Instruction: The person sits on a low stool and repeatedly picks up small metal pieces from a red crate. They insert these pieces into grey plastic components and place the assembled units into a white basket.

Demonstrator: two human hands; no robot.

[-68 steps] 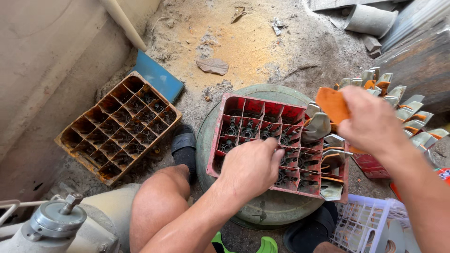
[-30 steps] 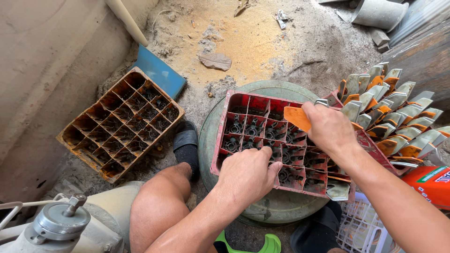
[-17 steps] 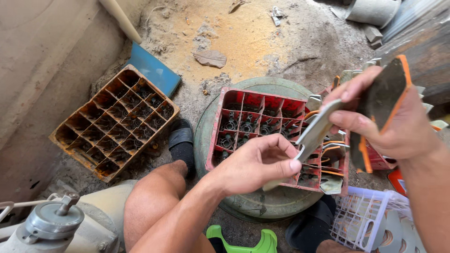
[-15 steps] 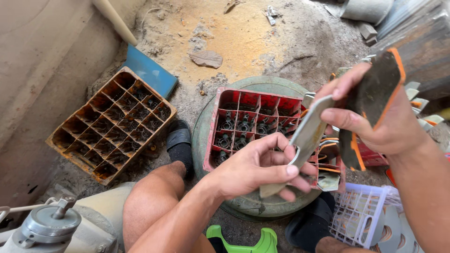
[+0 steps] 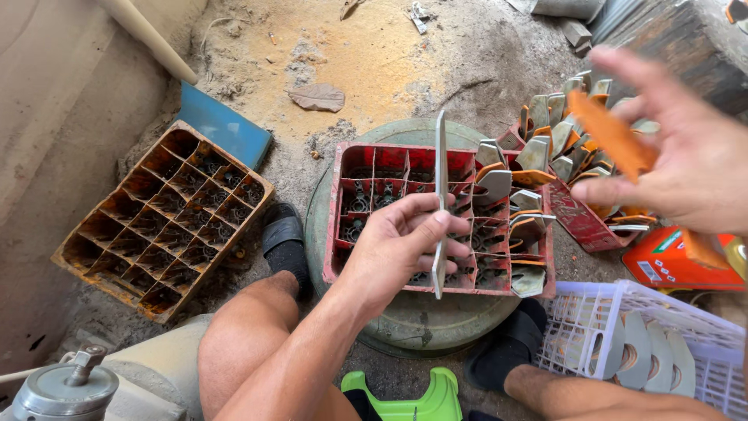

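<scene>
Pinching a thin grey metal blade (image 5: 441, 204) edge-on between thumb and fingers, the left hand (image 5: 399, 243) is holding it upright over the red divided crate (image 5: 345, 226), which is sitting on a round green lid (image 5: 405, 327) between the person's 2 sandalled feet. The right hand (image 5: 686, 152), blurred and raised to the right, is gripping a flat orange piece (image 5: 612, 134) between thumb and fingers above a second red crate (image 5: 575, 222) packed with grey and orange blades. An orange divided crate (image 5: 167, 218) is lying well apart to the left on the sandy ground, and a white basket (image 5: 592, 343) with grey discs is standing just beside the right foot.
</scene>
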